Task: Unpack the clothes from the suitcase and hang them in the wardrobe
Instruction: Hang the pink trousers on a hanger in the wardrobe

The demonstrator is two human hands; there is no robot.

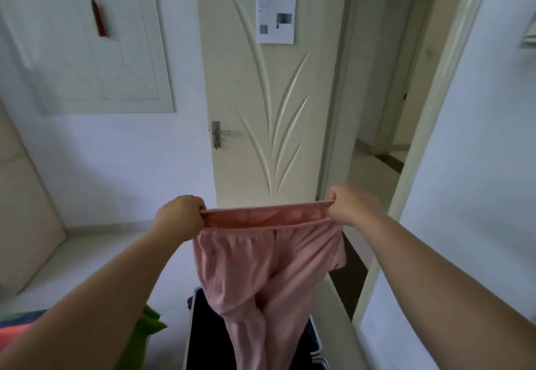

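Left hand [179, 216] at 9 o'clock of the waistband, fingers curled tight on the elastic. Pink trousers [269, 259] hang between, legs trailing toward 6 o'clock over the open suitcase [203, 335]. Likely light, soft and limp, so best held at the gathered waistband. Matte, faintly crinkled cloth. Right hand [352, 205] at 3 o'clock grips likewise. Hands well apart, band stretched taut.

Bare left forearm [95, 291] in from 8 o'clock, bare right forearm [452, 265] from 4 o'clock; left hand [179, 214], right hand [352, 205] bare too.
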